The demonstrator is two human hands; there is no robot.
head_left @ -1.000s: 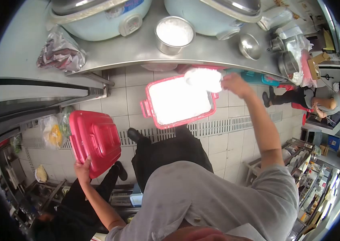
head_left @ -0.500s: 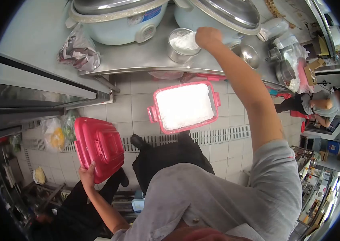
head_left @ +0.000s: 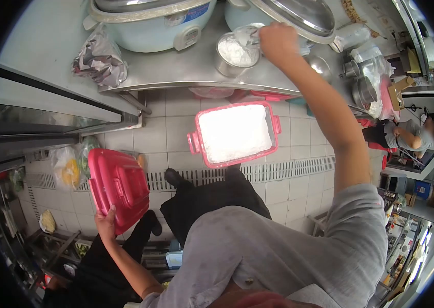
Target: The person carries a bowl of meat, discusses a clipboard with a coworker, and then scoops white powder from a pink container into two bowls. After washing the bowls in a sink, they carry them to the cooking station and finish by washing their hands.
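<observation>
My right hand (head_left: pixel 280 43) is closed around a see-through cup (head_left: pixel 248 36) smeared with white, tipped just above the rim of a round metal pot (head_left: pixel 235 71). White powder (head_left: pixel 236 52) lies in the pot, which stands on the steel counter. Down on the left, my left hand (head_left: pixel 106 220) grips the edge of a red plastic lid (head_left: pixel 120 189), held on its side. Between my hands, a red plastic bin (head_left: pixel 195 143) full of white powder sits low in front of my legs.
Two large pale-blue cookers (head_left: pixel 161 30) stand at the back of the steel counter (head_left: pixel 176 77). A crumpled silver bag (head_left: pixel 100 61) lies at its left end. Metal bowls (head_left: pixel 363 91) are at the right. Another person (head_left: pixel 413 137) stands far right; dark-clothed legs (head_left: pixel 117 256) show lower left.
My right hand has moved slightly right and up with the cup, which now shows less white in it. The lid in my left hand has shifted a little to the left.
</observation>
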